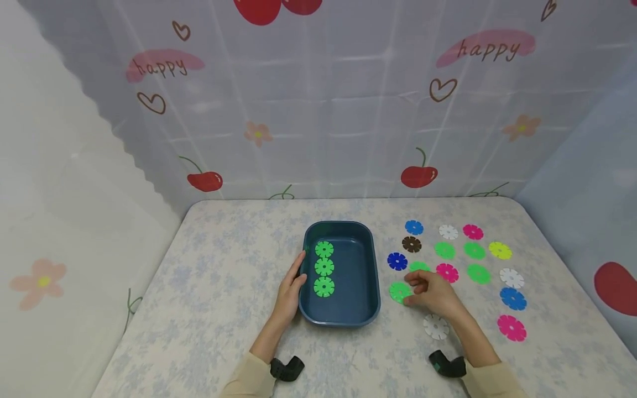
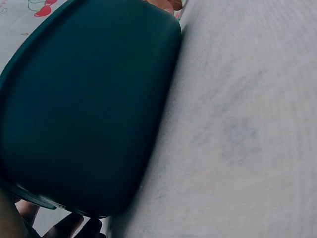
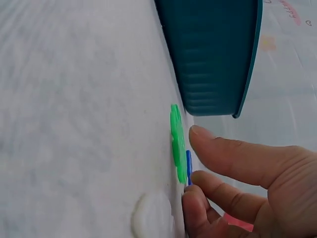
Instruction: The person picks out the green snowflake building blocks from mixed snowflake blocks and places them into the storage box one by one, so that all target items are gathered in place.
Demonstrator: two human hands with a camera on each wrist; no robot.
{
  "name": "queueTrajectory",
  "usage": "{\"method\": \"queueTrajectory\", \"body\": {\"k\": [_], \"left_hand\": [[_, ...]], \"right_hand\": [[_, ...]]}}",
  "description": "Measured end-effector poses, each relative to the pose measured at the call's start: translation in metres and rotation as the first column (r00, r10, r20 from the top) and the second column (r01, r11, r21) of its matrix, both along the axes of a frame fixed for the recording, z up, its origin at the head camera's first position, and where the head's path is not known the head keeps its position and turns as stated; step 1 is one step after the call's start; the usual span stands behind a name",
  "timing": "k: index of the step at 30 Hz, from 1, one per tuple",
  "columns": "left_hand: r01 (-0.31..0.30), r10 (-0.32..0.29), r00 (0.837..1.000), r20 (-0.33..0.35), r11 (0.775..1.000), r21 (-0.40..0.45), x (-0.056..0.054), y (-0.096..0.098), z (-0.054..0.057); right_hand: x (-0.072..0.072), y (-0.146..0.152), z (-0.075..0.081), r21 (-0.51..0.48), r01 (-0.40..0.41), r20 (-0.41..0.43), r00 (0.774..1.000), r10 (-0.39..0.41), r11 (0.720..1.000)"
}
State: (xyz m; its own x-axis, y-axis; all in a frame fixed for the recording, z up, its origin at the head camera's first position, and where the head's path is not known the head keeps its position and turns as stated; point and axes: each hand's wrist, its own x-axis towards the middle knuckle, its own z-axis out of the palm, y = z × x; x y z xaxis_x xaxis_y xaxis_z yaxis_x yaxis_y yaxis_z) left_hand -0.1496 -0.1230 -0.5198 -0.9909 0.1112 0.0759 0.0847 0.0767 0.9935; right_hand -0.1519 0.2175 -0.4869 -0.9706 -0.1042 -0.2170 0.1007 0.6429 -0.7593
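Observation:
A dark teal tray stands on the table, with three green notched discs in a column along its left side. My left hand holds the tray's left edge, the thumb at the rim and the fingers along the outer wall; in the left wrist view the tray wall hides much of the scene. My right hand is over a loose green disc right of the tray. In the right wrist view its thumb and bent fingers stand apart beside that green disc, pinching nothing.
Several loose discs lie on the right: a dark blue disc, a brown disc, a yellow disc, pink, white, light blue and more green ones. A white disc lies just below my right hand. A printed curtain hangs behind the table.

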Motion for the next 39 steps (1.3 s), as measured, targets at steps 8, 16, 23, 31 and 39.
{"method": "queueTrajectory", "body": {"k": [8, 16, 23, 31, 39], "left_hand": [[-0.008, 0.008, 1.000, 0.003, 1.000, -0.004, 0.001, 0.001, 0.001], [0.004, -0.004, 1.000, 0.000, 1.000, -0.001, 0.002, 0.001, 0.000], [-0.001, 0.001, 1.000, 0.005, 1.000, -0.002, 0.001, 0.000, 0.002], [0.002, -0.002, 1.000, -0.003, 1.000, -0.005, 0.000, 0.000, 0.000], [-0.004, 0.004, 1.000, -0.008, 1.000, 0.000, 0.000, 0.000, 0.000]], "right_hand": [[0.002, -0.005, -0.004, 0.076, -0.002, -0.046, 0.999, 0.005, 0.997], [0.004, -0.007, -0.004, 0.075, 0.001, -0.064, 0.998, 0.004, 0.997], [0.001, -0.008, -0.006, 0.078, -0.002, -0.091, 0.996, 0.009, 0.997], [0.001, -0.004, -0.003, 0.057, -0.018, -0.075, 0.997, 0.022, 0.998], [0.002, 0.003, 0.003, -0.112, -0.072, -0.009, 0.997, 0.072, 0.991]]}}
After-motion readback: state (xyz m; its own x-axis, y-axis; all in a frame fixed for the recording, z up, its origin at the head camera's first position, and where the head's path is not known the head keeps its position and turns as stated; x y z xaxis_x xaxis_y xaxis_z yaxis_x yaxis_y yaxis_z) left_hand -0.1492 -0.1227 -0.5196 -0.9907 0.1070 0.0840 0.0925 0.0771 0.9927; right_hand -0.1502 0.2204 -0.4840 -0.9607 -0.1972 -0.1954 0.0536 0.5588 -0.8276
